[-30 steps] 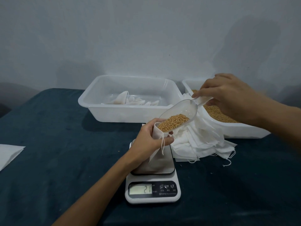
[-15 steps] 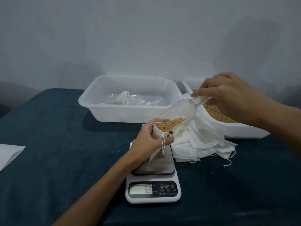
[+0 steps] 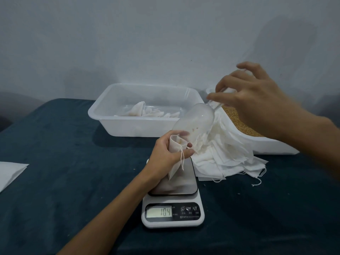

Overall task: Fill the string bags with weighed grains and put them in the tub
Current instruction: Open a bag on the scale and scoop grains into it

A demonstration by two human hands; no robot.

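— What are your hands doing right now?

— My left hand (image 3: 166, 151) is gripping the neck of a small white string bag (image 3: 175, 159), fingers and thumb curled round its mouth and holding it open. The bag is standing on the scale (image 3: 173, 203) in the lower middle of the frame, and its drawstring is dangling over my fingers.

— And the other hand?

— My right hand (image 3: 257, 100), in the upper right, is pinching the handle of a clear plastic scoop (image 3: 195, 122). I am tilting the scoop steeply, mouth down, right at the open bag. Only a few grains are clinging inside it.

— What is the scale reading?

— The display is showing 104, though the last digit is a little blurred.

— Where are the grains coming from?

— From the white tray of grain (image 3: 244, 126) at the right edge, partly hidden behind my right hand. A heap of empty bags (image 3: 226, 157) is lying between that tray and the scale, touching the tray's near wall.

— And the tub?

— The tub (image 3: 147, 126) is sitting in the upper middle, behind the scale, with several bags (image 3: 147, 113) lying on its bottom. Everything is resting on a dark blue cloth (image 3: 73, 162), and a white sheet (image 3: 9, 172) is poking in at the left edge.
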